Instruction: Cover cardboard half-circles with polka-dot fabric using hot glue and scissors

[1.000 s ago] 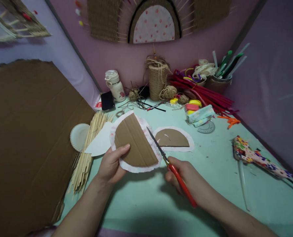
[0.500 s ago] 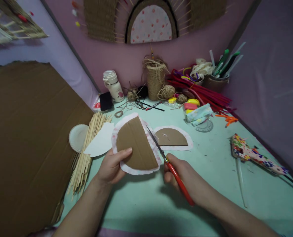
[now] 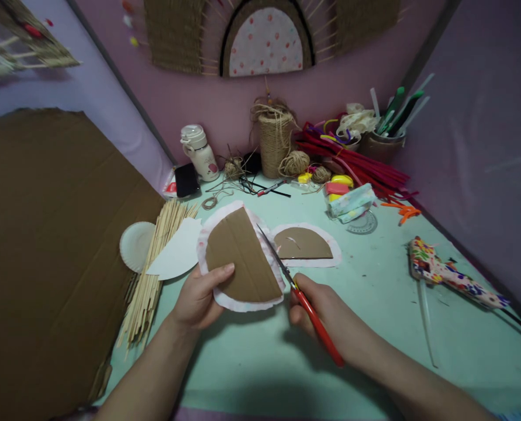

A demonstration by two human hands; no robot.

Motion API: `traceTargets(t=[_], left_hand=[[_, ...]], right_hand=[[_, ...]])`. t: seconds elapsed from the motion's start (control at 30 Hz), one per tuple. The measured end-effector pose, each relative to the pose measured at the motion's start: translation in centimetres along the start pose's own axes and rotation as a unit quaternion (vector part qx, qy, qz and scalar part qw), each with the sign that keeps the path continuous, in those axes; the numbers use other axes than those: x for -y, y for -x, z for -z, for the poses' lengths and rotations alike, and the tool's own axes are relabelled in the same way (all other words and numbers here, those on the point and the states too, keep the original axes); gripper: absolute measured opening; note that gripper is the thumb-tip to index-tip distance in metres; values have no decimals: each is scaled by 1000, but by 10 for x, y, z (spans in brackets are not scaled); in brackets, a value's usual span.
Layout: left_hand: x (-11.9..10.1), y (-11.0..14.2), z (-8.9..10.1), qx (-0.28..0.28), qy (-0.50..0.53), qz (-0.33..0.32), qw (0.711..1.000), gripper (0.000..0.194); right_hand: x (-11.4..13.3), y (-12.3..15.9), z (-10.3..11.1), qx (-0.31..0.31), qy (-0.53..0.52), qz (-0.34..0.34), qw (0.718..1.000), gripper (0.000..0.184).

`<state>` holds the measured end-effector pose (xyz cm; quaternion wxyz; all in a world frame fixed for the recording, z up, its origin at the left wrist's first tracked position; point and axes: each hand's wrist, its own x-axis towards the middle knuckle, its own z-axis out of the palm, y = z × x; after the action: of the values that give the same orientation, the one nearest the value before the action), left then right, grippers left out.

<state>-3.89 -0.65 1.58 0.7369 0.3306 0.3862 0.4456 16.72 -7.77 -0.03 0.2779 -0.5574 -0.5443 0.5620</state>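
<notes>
My left hand [image 3: 201, 295] grips a half-round cardboard piece [image 3: 238, 257] at its lower left, thumb lying on the brown face. Pale, pink-spotted fabric or paper sticks out all round the cardboard as a border. In my right hand [image 3: 315, 304] is a pair of scissors [image 3: 315, 324] with red handles, blades pointing up and left. Those blades lie along the border at the cardboard's straight edge and look nearly closed. Just behind, a second half-round cardboard piece [image 3: 306, 244] with a similar white border lies flat on the table.
Thin wooden sticks [image 3: 148, 292], a white paper piece [image 3: 179, 251] and a paper plate [image 3: 136, 247] lie left, beside a large cardboard sheet [image 3: 58, 263]. Twine [image 3: 274, 143], a bottle [image 3: 201, 155] and red pipe cleaners [image 3: 365, 166] line the back. A patterned glue gun [image 3: 453, 275] rests at right.
The whole view has shifted slightly. Both hands, the cardboard piece and the scissors keep nearly the same positions, with the scissor blades still along the straight-edge border.
</notes>
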Motion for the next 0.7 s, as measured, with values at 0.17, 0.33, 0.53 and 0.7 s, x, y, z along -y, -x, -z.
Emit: traceTargets(t=[0.17,0.33,0.53,0.7], left_hand=[[1,1,2,-4,6,2,1000,62],[-1,0,0,-9,0,-4,1000,63],[-2,0,-1,-16,4,-10,1000,63],[-2,-1,0,-10,4,-7,1000,63]], right_hand=[[-8,-1,-2,-17,-11,3,1000,11],[-3,-1,0,-15,3,-8,1000,14],[0,0,0,1,-35,-24,999,13],[-2,1,2,29,-15,9,999,16]])
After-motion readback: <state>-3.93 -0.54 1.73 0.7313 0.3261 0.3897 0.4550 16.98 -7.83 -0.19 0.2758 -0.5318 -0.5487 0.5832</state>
